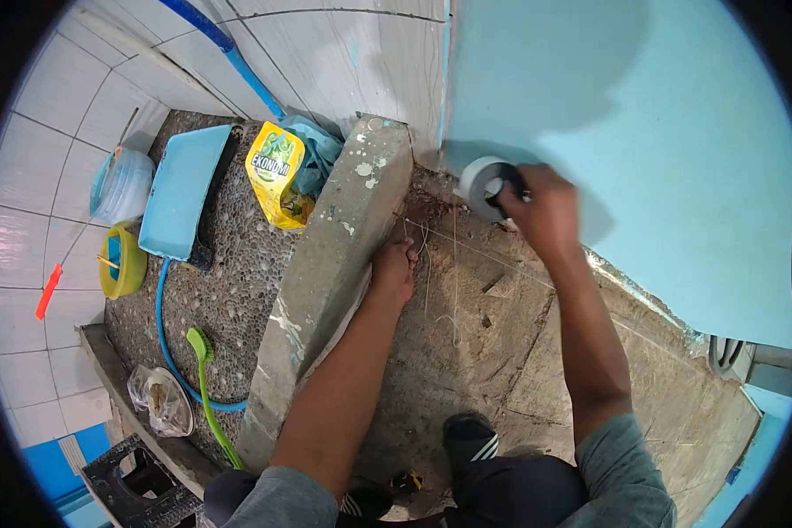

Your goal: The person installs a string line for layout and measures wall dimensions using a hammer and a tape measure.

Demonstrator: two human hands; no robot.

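My right hand (544,211) is closed around what looks like a roll of tape (481,188), round, white and grey with a dark part, smeared by motion. It is held above the floor corner by the blue wall. My left hand (394,271) is closed low beside the concrete ledge (326,238); what its fingers grip, if anything, is hidden. A thin white string (502,267) runs from just above my left hand across the floor towards the right. Loose string ends (428,282) dangle next to my fingers.
Beyond the ledge, on pebbled ground, are a blue dustpan (183,189), a yellow EKONOMI pouch (275,176), a green brush (201,361), a yellow tub (128,264) and a blue hose (161,326). The blue wall (678,176) rises at right. A small yellow-and-black object (407,482) lies near my feet.
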